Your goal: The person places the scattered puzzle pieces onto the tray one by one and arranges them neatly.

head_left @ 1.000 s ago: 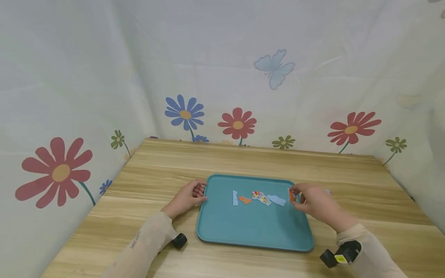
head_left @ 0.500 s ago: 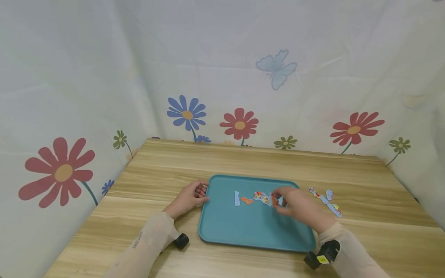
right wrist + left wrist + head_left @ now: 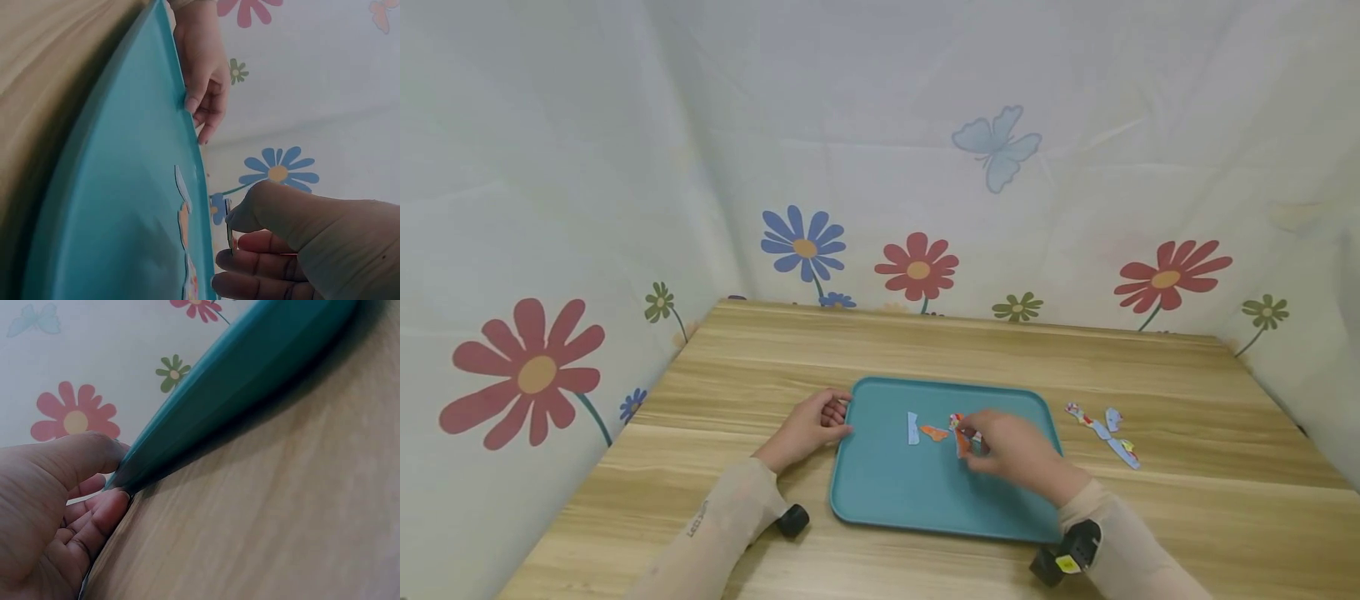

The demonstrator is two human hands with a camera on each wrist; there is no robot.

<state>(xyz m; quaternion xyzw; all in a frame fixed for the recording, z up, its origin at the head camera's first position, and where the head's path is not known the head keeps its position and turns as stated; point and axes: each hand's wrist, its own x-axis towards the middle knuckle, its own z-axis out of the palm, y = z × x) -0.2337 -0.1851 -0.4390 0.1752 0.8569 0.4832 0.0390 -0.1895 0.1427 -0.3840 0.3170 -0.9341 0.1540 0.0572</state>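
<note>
Pinching an orange puzzle piece [image 3: 962, 445] over the teal tray [image 3: 898, 492], my right hand [image 3: 1013, 450] hovers — the flat orange piece [image 3: 936, 433] lies just left.

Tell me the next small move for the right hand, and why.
Probably lower the held piece onto the teal tray, near the orange piece. The right hand pinches it off the tray's surface, close to that piece, and both show orange; the left hand touches the rim, perhaps steadying it.
</note>
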